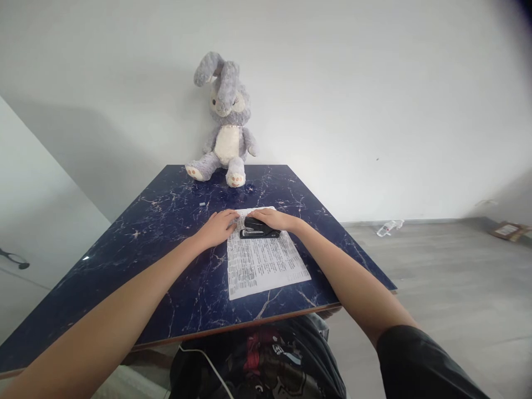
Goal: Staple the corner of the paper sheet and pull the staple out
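Note:
A printed sheet of paper (pixel 266 266) lies on the dark blue marbled table (pixel 187 299). On its upper part sits a black stapler (pixel 260 229), its jaw end pointing left. My right hand (pixel 272 218) reaches over the stapler from the right, with the fingers laid along its top and the palm near its back end; the underside of the grip is hidden. At the paper's upper left edge, my left hand (pixel 220 226) rests with its fingers stretched out and apart, touching the sheet's edge and clear of the stapler.
A grey plush rabbit (pixel 228 141) sits at the table's far end against the white wall (pixel 353 100). A small pale scrap (pixel 202 204) lies beyond my left hand. On the floor to the right are a plastic package (pixel 388 228) and a brown box (pixel 506 230).

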Demonstrator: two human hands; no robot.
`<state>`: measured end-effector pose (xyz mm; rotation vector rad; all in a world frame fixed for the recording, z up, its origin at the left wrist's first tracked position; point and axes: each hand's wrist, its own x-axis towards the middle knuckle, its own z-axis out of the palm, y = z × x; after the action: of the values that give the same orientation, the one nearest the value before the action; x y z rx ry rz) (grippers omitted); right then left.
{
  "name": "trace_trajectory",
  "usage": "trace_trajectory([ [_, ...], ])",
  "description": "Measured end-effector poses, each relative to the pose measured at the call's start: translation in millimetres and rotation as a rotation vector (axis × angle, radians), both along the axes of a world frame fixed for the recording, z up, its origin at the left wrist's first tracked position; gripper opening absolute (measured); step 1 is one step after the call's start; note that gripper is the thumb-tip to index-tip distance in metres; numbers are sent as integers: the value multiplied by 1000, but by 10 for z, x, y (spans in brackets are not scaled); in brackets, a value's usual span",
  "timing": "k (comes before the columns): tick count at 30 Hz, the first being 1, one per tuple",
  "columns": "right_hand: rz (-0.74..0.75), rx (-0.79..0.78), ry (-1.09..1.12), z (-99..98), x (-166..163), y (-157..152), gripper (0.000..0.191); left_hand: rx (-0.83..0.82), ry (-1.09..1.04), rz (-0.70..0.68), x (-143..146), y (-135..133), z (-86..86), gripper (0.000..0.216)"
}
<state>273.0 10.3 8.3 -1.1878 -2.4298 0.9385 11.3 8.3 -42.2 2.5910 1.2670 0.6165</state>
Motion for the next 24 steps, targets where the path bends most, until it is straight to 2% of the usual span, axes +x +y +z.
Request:
trace_trajectory([
  [9,-9,7,3,17,4,-19,44,15,17,-19,-11,25,-6,40],
  [14,51,-123,222,-15,63,36,61,25,-21,-21,4,9,2,39],
  [16,9,-153,307,-72,69,93,66,26,-79,-29,27,-10,27,39],
  [19,-59,-108,335,-172,41,163,66,-13,-188,-43,65,-36,73,39],
  [22,-75,-55,347,-236,-2,176,67,-100,-301,-37,99,-42,87,37],
  [24,-83,-9,346,-257,-24,162,68,-203,-449,-24,129,-38,68,34],
])
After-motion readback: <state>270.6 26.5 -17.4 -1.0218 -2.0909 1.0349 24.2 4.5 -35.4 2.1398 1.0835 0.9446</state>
